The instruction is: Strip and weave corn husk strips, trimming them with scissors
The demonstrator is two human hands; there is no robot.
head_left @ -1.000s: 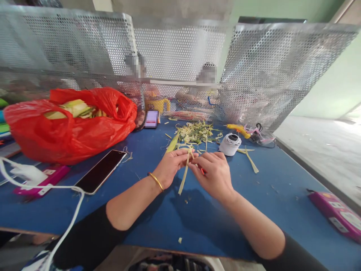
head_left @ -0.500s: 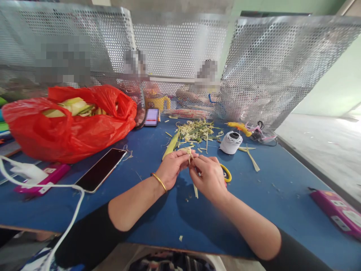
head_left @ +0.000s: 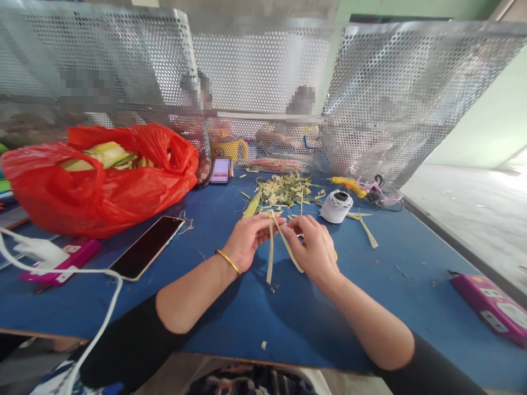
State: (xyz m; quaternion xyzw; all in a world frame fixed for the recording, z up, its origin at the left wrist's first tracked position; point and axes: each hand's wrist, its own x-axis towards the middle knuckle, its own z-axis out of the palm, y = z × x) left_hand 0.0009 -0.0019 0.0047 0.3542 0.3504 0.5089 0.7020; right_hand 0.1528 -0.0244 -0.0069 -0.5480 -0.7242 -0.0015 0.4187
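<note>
My left hand (head_left: pixel 246 239), with a gold bangle at the wrist, pinches a pale corn husk strip (head_left: pixel 270 255) near its folded top. Two tails hang from the fold, one straight down and one slanting right. My right hand (head_left: pixel 313 247) is closed at the slanting tail, its thumb and fingertips against it; the exact grip is partly hidden. Behind my fingers lies a heap of shredded husk (head_left: pixel 284 189), with a longer green husk piece (head_left: pixel 252 205) beside it. A yellow loop, mostly covered, shows under my right hand.
A red plastic bag of husks (head_left: pixel 123 192) stands left, with a phone (head_left: pixel 148 248) and white cable (head_left: pixel 111 307) nearby. A white thread spool (head_left: pixel 336 208), yellow glue gun (head_left: pixel 349 185) and purple box (head_left: pixel 489 308) are on the right. Perforated metal panels (head_left: pixel 263 71) stand behind; people sit beyond.
My right hand has shifted slightly right, away from my left. The two husk tails now hang apart in plain view, where before they were mostly hidden by my fingers.
</note>
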